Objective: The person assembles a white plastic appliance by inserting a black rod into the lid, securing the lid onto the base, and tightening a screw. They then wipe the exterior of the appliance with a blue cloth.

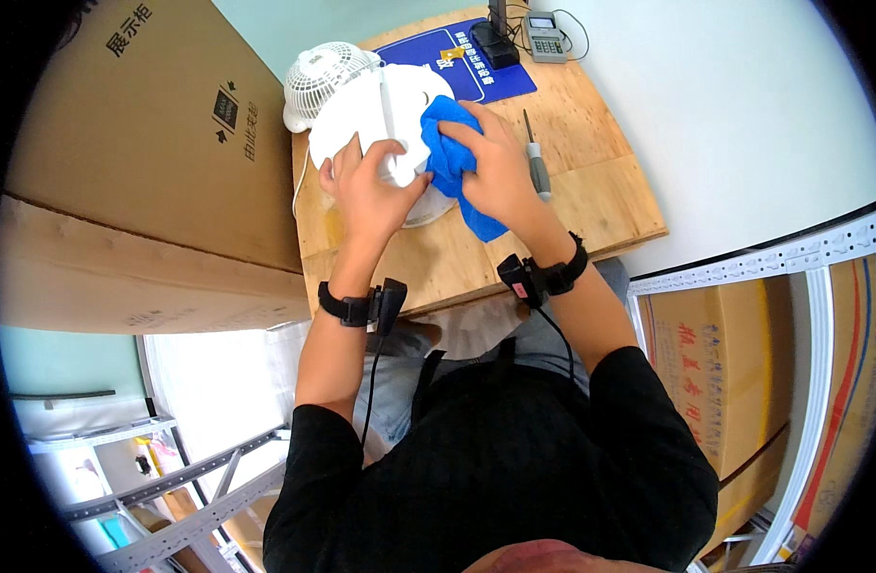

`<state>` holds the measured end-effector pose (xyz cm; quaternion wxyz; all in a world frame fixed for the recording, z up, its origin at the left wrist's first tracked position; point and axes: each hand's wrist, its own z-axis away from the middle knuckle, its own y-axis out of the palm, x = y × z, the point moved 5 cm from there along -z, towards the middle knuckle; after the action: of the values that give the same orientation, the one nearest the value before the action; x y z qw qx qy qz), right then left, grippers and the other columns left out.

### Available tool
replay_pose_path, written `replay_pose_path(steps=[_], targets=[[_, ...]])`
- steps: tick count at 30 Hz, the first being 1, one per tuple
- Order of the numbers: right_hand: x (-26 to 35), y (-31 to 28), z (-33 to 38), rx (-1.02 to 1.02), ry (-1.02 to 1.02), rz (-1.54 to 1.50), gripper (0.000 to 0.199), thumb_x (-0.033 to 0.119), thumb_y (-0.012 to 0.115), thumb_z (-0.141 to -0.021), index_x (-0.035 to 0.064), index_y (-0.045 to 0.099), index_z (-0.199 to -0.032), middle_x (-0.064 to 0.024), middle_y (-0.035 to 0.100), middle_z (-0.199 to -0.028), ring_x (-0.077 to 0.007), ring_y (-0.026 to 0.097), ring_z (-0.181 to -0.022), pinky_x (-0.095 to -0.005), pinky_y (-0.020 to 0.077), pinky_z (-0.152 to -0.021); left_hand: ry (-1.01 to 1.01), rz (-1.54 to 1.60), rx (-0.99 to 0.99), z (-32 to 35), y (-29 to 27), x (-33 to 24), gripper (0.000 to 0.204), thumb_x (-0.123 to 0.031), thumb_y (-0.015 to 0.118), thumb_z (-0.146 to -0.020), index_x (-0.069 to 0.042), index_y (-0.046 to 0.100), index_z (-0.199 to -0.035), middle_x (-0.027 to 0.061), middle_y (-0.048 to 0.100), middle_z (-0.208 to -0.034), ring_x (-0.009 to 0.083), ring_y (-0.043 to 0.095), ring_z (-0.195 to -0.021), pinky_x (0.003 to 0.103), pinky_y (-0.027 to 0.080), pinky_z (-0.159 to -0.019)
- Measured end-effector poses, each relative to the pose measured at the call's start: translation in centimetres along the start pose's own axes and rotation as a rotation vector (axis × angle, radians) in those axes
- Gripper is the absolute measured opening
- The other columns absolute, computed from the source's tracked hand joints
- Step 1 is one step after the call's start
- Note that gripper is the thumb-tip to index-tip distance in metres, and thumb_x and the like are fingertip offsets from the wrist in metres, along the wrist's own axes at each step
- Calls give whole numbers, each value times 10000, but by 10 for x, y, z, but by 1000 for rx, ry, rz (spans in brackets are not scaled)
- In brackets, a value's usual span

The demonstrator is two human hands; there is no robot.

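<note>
A white, broad rounded plastic part (pixel 357 110) lies on the wooden table in front of me, next to a white fan grille (pixel 328 78). My left hand (pixel 366 196) grips its near side, thumb and forefinger curled round a glossy white piece. Bunched in my right hand (pixel 498 167) is a blue cloth (pixel 447 143), pressed against the right side of the white part. One end of the cloth hangs below that hand. Just right of it lies a screwdriver (pixel 538 170) with a grey handle. My hands hide some of the white part's near edge.
The wooden table (pixel 605 186) has a curved right edge. On its far side are a blue mat (pixel 514 88), a black stand (pixel 497 46) and a grey keypad device (pixel 546 46) with a cable. A large cardboard box (pixel 161 124) stands close on the left.
</note>
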<state>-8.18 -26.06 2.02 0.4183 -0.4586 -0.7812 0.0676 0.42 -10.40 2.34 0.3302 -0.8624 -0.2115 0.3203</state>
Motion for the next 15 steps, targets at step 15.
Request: replay_pose_path(steps=[15], targets=[[57,10,25,-11,-157,209,276,113,727,-696,182,736,-964,-116,563,-1281,-328,508,-1205,-498,372,-959,167,128,155,24,-48,25,453,-155,900,-533,-133,628,-894,166,589,-1246,345,503,-1215,486,227,-1117]])
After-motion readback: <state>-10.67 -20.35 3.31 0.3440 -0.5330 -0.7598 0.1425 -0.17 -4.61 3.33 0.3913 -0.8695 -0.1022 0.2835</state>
